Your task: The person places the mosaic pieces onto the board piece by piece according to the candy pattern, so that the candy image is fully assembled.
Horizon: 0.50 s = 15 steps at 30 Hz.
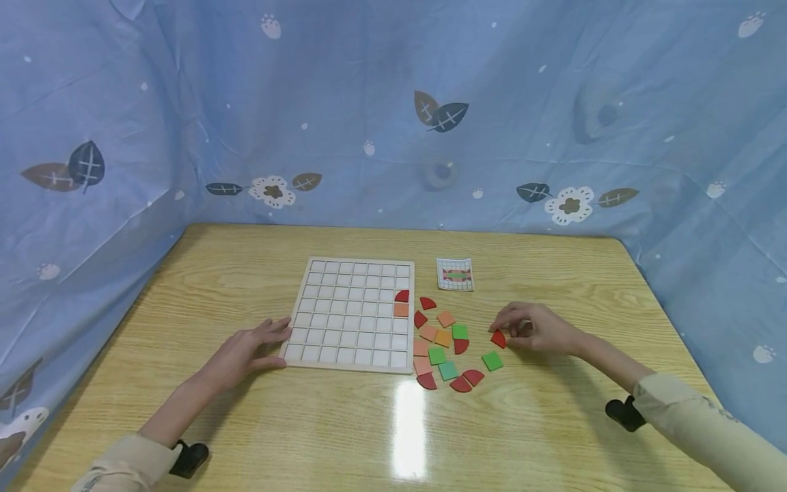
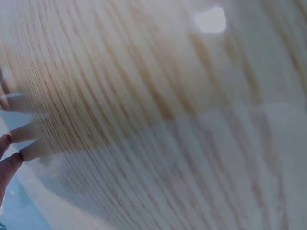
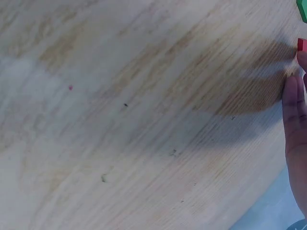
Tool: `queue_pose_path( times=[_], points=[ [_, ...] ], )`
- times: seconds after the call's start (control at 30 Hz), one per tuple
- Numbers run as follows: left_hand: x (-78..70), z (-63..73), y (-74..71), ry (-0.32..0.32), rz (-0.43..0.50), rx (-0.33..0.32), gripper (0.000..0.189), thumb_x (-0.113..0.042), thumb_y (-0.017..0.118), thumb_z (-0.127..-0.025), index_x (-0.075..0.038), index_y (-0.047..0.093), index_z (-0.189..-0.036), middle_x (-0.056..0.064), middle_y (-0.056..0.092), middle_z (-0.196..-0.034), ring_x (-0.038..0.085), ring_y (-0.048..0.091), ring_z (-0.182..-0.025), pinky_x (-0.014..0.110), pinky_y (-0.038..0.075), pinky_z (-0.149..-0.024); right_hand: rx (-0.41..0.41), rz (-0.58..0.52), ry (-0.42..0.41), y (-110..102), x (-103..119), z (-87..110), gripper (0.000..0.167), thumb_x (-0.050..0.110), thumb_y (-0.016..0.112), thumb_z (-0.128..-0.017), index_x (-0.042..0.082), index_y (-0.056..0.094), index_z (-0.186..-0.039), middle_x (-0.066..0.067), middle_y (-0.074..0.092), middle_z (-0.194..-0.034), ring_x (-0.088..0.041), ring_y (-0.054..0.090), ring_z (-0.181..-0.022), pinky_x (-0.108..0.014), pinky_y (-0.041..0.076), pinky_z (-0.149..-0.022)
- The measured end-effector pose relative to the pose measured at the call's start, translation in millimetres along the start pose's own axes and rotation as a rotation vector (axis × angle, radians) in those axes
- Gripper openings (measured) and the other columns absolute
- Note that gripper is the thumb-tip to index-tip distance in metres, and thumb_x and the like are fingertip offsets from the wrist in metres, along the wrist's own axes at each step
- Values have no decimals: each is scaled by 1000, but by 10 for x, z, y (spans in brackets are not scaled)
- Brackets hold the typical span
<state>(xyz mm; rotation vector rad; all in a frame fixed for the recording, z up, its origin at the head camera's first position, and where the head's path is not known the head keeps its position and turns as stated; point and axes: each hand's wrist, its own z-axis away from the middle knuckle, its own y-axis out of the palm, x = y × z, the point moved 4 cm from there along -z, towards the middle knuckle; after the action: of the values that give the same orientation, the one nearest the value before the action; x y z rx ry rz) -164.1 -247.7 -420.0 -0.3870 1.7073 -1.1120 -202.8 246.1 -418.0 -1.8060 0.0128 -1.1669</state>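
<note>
My left hand [image 1: 246,352] rests at the left edge of a pale wooden grid board [image 1: 344,367], its fingertips and thumb touching the rim. Only a few of its fingers [image 2: 7,170] show at the border of the left wrist view. On the right, my right hand [image 1: 541,331] pinches a red quarter-circle tile [image 1: 499,339] just over the table. Part of that tile shows at the edge of the right wrist view. In the board's rightmost column lie another red quarter-circle tile [image 1: 402,296] and, directly below it, an orange square tile [image 1: 401,310].
Several loose red, orange and green tiles lie between the board and my right hand, among them a green square tile [image 1: 492,361] near its fingers. Behind them lies a small pattern card [image 1: 456,285]. A blue printed cloth [image 1: 369,89] surrounds the wooden table [image 1: 246,273].
</note>
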Motion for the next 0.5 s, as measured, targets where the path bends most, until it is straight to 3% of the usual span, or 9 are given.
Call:
queue_pose_path(
  times=[0.1, 0.2, 0.5],
  points=[
    [-2, -3, 2, 3, -1, 3, 62, -26, 73, -83, 2, 53, -135, 18, 43, -145, 49, 30, -133, 64, 32, -101, 39, 9, -70, 16, -6, -19, 24, -6, 70, -83, 2, 73, -105, -13, 64, -104, -19, 58, -78, -24, 52, -62],
    [0, -6, 4, 8, -5, 4, 62, -26, 73, -83, 3, 53, -134, 18, 43, -145, 49, 31, -133, 63, 32, -101, 53, 5, -83, 27, -28, -23, 23, -6, 70, -83, 2, 74, -105, -11, 65, -102, -16, 59, -81, -24, 52, -63],
    [8, -8, -2, -2, -2, 14, 63, -26, 73, -82, 2, 53, -135, 18, 42, -145, 49, 30, -134, 64, 32, -101, -39, 79, -92, 43, -71, 8, 22, 0, 77, -78, 1, 74, -100, 2, 62, -78, -7, 53, -64, -20, 47, -51]
  ],
)
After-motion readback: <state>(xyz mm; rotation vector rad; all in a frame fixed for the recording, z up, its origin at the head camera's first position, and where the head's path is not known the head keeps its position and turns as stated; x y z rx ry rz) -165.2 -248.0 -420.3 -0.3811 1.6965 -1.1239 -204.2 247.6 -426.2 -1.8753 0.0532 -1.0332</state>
